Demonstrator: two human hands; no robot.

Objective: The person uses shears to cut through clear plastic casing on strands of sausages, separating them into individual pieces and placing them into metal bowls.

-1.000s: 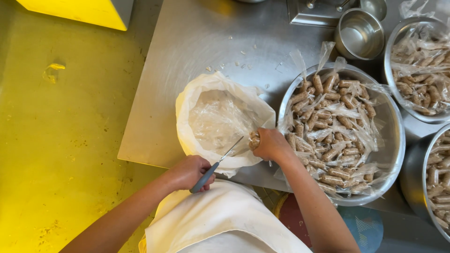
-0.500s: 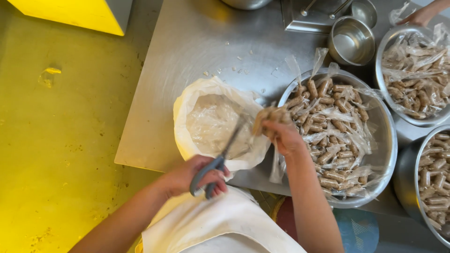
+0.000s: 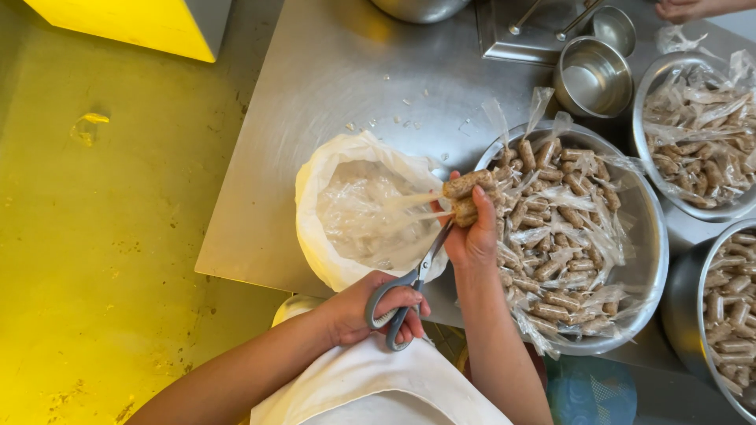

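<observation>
My left hand (image 3: 370,311) grips grey-handled scissors (image 3: 409,287) near the table's front edge, the blades pointing up toward my right hand. My right hand (image 3: 475,236) holds a few brown rolls wrapped in clear plastic (image 3: 466,195) over the rim of a white bag (image 3: 315,228), which is filled with clear plastic scraps. The loose plastic tails of the rolls stick out to the left over the bag, just above the scissor tips. A large metal bowl (image 3: 650,260) heaped with more wrapped rolls sits right of my right hand.
The steel table (image 3: 346,86) carries two more bowls of rolls (image 3: 697,149) (image 3: 728,307) at the right, a small empty metal cup (image 3: 592,77) and a tray behind. Another person's hand (image 3: 685,9) shows at the top right. Yellow-lit floor lies to the left.
My right hand has lifted a few wrapped rolls from the bowl's edge and brought them over the white bag. The scissors have swung up so the blades meet the plastic tails.
</observation>
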